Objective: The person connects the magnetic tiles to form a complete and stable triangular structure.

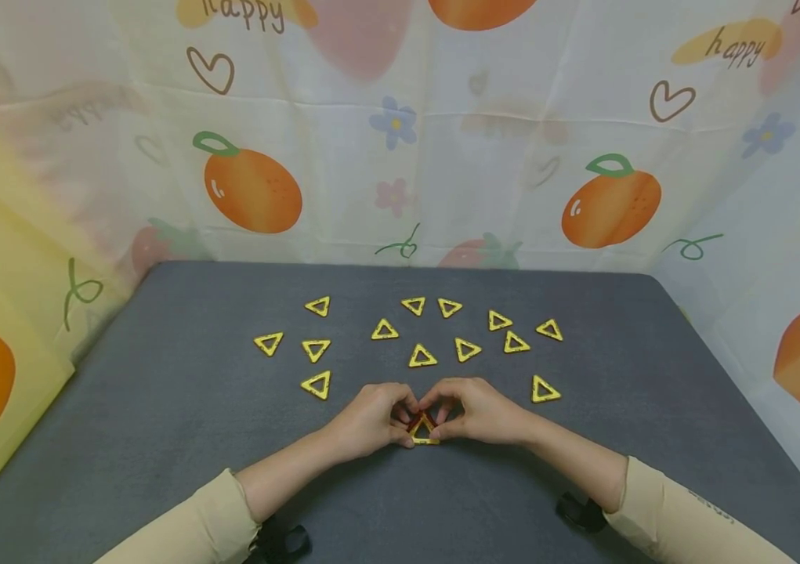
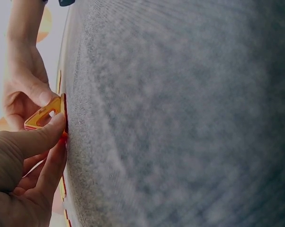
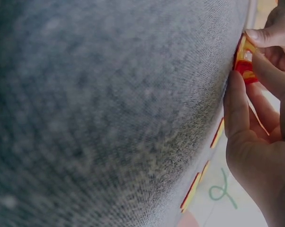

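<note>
In front of me on the table, both hands meet round small hollow triangular tiles (image 1: 425,442), yellow-orange with red edges. My left hand (image 1: 374,419) pinches them from the left between thumb and fingers. From the right, my right hand (image 1: 482,411) grips with its thumb low and its index finger near the top. The left wrist view shows an orange tile (image 2: 34,118) tilted up from the tabletop between the two hands. Orange and red tile faces (image 3: 247,71) also show between the fingers in the right wrist view. Fingers hide how many tiles are held and how they join.
Several loose yellow triangular tiles lie flat beyond the hands, including one (image 1: 316,391) to the left and one (image 1: 546,398) to the right. The dark grey table (image 1: 160,439) ends at a printed cloth (image 1: 477,157) behind and at both sides.
</note>
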